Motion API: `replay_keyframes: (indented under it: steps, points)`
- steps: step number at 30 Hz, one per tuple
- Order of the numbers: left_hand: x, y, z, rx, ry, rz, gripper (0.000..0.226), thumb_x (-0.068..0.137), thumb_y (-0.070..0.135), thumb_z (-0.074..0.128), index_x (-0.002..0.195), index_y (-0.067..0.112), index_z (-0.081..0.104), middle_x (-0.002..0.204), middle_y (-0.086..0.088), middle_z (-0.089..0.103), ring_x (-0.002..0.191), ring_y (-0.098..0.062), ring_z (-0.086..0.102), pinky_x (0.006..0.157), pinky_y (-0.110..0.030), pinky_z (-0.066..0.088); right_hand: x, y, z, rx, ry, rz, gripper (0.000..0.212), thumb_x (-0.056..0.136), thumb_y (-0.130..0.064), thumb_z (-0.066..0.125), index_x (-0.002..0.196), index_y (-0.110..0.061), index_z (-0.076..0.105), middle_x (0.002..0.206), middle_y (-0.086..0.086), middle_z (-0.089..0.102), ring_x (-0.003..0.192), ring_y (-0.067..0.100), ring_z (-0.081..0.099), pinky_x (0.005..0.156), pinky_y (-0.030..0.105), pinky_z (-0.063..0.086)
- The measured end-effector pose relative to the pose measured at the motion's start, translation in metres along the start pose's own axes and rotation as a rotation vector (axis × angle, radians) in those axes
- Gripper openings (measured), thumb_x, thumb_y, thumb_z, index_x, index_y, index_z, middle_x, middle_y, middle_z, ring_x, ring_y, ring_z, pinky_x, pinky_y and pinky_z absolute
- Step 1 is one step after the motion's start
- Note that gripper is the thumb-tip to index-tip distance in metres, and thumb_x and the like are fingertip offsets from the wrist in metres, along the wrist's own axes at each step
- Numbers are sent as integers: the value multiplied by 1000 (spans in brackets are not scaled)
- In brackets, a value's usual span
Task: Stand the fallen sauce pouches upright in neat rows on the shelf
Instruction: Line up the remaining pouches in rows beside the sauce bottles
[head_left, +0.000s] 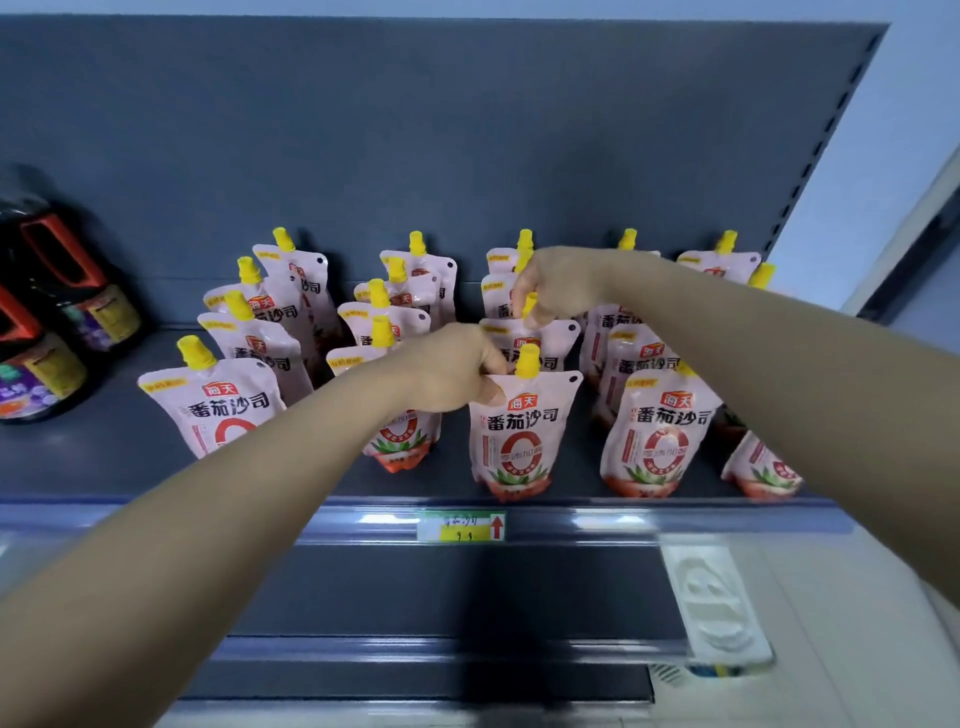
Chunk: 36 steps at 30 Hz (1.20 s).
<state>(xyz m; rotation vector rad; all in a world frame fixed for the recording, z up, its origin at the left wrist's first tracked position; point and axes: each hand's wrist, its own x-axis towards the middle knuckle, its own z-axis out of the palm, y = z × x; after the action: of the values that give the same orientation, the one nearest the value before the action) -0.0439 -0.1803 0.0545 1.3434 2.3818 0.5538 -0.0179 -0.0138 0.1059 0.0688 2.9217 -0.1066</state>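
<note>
fingers (492, 365) on upright pink pouches (519, 441)

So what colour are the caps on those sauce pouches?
Yellow caps, clearest in the head view.

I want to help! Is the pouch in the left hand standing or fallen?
Standing: the pouch rests on its base, cap on top; the left hand pinches its corner.

Each sauce pouch (522, 431) carries a red brand box reading 海天 near its top, the large dark characters 番茄沙司 below it, and a big red 0 lower down; the smaller print is unreadable. The price tag (461, 526) on the shelf rail (623, 515) shows a red up-arrow and blurred handwriting. The labels on the dark bottles (47, 364) are too blurred to read.
</note>
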Motion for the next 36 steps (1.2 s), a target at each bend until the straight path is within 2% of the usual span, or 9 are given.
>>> replay_keyframes:
  steps: [6,9,13,16,20,22,26,29,36]
  points:
    - [-5,0,-6,-23,-22,40,13,87,23,62,85,14,71,84,0,69,82,-17,60,86,-38,50,-3,-1,0,32,-7,42,30,90,-16,59,119,-14,65,79,-2,53,69,11,46,55,17,31]
    - [-7,1,-21,-35,1,39,16,88,23,59,96,16,71,91,3,71,86,-13,63,80,-25,48,-3,3,-6,130,-17,60,31,90,-15,57,119,-14,65,105,7,65,90,19,59,64,19,43]
    - [0,1,-44,-85,149,24,15,88,13,58,98,16,70,85,7,69,79,-8,63,73,-18,48,0,17,-29,386,90,110,30,92,-11,49,117,-6,64,99,8,71,93,20,68,72,20,53]
    - [15,3,-51,-34,243,10,17,86,11,61,101,13,68,96,1,67,89,-13,62,77,-22,47,7,31,-37,264,226,136,28,89,-6,51,112,-4,68,91,4,68,92,21,64,81,29,50]
    - [43,6,-42,98,113,-50,25,83,17,67,108,14,64,95,1,60,78,-12,55,59,-14,41,27,46,-28,125,184,188,34,92,-12,52,116,9,62,121,23,63,116,37,57,101,46,44]
    - [56,6,-35,177,49,-56,24,81,20,68,104,12,66,93,0,61,81,-16,55,62,-21,39,38,53,-23,103,158,181,39,91,-17,56,120,10,58,126,25,59,118,39,54,102,48,43]
    - [73,3,-26,178,-5,-42,14,79,16,69,78,2,67,67,-3,55,67,-19,49,57,-25,36,61,64,-17,127,115,100,40,87,-21,63,119,4,60,119,17,63,110,34,58,96,40,47]
    - [79,1,-23,169,-5,-58,23,78,14,70,60,7,57,53,0,42,56,-17,40,54,-26,33,73,63,-14,141,70,47,42,85,-29,66,117,-2,63,103,12,61,97,27,57,86,32,46]
    - [80,-2,-26,125,-23,-69,29,77,15,71,57,8,52,52,1,34,51,-14,32,50,-24,28,91,55,-16,113,-9,48,28,78,-33,68,78,-5,65,71,17,58,61,25,48,51,26,34]
